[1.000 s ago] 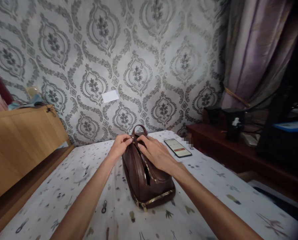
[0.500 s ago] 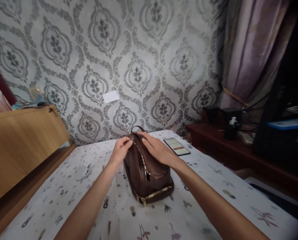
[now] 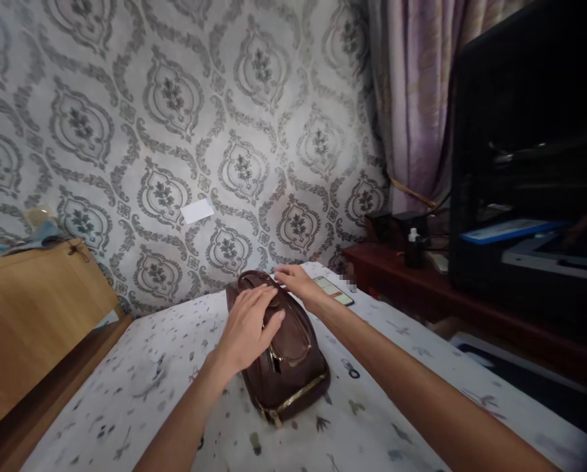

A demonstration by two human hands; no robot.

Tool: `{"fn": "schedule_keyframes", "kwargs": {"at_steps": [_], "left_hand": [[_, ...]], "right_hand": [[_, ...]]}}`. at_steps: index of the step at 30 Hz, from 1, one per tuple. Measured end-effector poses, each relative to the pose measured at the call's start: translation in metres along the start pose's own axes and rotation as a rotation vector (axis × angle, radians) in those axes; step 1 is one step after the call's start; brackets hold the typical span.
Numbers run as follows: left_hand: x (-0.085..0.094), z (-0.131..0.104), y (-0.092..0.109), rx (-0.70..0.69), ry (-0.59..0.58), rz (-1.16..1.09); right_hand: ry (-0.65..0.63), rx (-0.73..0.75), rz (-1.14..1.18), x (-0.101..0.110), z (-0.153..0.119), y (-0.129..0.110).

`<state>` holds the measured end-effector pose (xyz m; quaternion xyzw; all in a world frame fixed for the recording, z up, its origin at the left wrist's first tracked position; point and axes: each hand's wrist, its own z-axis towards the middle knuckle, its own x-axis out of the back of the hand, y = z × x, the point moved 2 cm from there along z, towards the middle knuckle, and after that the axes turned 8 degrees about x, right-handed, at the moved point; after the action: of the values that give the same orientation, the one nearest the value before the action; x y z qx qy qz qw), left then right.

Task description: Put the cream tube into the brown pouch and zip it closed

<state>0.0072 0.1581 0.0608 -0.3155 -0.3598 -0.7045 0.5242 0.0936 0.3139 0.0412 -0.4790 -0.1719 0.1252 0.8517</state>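
Brown bag (image 3: pixel 293 331) sits on the printed sheet (image 3: pixel 101 393), approx. centre, handle (image 3: pixel 246 273) at the far end twd the wall. Top zip (image 3: pixel 273 354) has a dark gap at its near end, so prob. not fully shut; lower zip (image 3: pixel 303 392) runs round the near base.

Change vs. ½ sec ago: L hand (image 3: pixel 248 324) no longer pinches at the zip's far end; now it's open, palm down over the bag's top L side, thumb spread, gripping nothing visible. R hand (image 3: pixel 298 283) is off the R flank, now by the bag's far R side, fingers loosely stretched, nothing seen in it; contact w/ bag, can't tell. Meaning: zip work looks paused, bag being handled as a whole. Cam also turned R, so more of the dark screen (image 3: pixel 519 151) shows.

Count: 1 bag, 2 zips visible, 2 hands, 1 phone (image 3: pixel 336 292) on the sheet just R of the R hand, 1 white card (image 3: pixel 197 211) on the wall, 1 pump bottle (image 3: pixel 413 252) on the dark-red counter (image 3: pixel 372 269).
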Motion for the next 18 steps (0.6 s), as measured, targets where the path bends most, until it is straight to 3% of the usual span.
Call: {"fn": "schedule_keyframes", "kwargs": {"at_steps": [5, 9, 11, 13, 18], "left_hand": [[-0.003, 0.000, -0.003, -0.031, 0.035, 0.043], [0.001, -0.003, -0.007, -0.030, 0.006, 0.008], [0.004, -0.002, -0.008, -0.006, -0.011, -0.033], [0.009, 0.004, -0.010, 0.033, -0.032, -0.080], [0.017, 0.045, -0.023, 0.105, -0.069, -0.119]], "right_hand": [[0.058, 0.065, -0.002, -0.001, -0.005, -0.002], [0.089, 0.194, -0.032, 0.006, -0.060, -0.005], [0.119, 0.395, -0.147, 0.009, -0.096, -0.007], [0.145, 0.485, -0.251, 0.010, -0.126, -0.006], [0.132, 0.548, -0.389, 0.004, -0.153, -0.006]]}}
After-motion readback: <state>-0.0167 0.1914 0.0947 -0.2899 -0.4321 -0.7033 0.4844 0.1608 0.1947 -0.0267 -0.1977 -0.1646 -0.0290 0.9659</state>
